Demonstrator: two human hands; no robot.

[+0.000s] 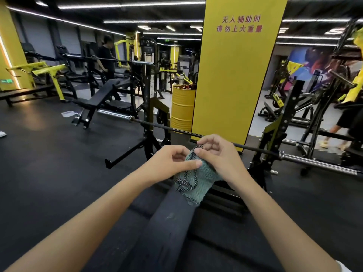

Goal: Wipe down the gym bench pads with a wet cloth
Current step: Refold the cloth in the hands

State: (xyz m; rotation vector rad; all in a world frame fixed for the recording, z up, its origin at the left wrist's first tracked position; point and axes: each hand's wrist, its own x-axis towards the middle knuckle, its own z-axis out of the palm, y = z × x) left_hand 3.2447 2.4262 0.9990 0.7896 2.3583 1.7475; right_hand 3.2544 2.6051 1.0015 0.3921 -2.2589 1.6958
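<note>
Drum (182, 108), yellow, holds reddish items; left hand (172, 161) and right hand (218, 154) both pinch cloth (198, 173).

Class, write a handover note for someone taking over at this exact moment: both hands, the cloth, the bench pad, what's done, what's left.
Left hand pinches the green cloth; right hand grips its upper corner.
The cloth hangs bunched between them over the far end of the bench pad, not spread flat.
Done: cloth is in hand; whether any of the pad has been wiped cannot be told.
Left: press the cloth down and wipe the pad along its whole length.
</note>
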